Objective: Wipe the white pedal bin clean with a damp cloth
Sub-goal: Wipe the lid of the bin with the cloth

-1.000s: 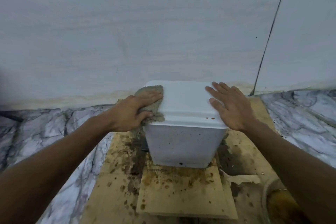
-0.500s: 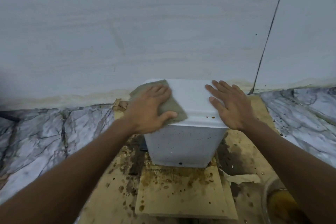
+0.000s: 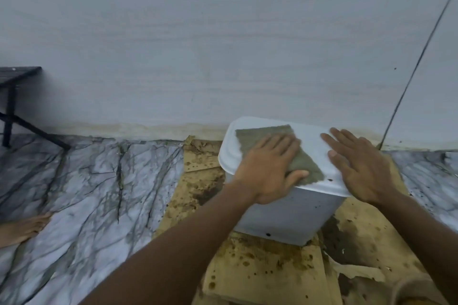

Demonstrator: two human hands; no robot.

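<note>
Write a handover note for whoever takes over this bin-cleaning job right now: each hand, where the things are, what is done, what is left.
The left hand lies flat, pressing the cloth onto the lid.
The right hand lies flat on the lid's right side and holds nothing.
The pedal bin stands on stained cardboard by the wall.
Done: the visible lid top looks mostly white.
Left: brown specks at the lid's front edge and the spotted front wall. Other sides are unseen.
</note>
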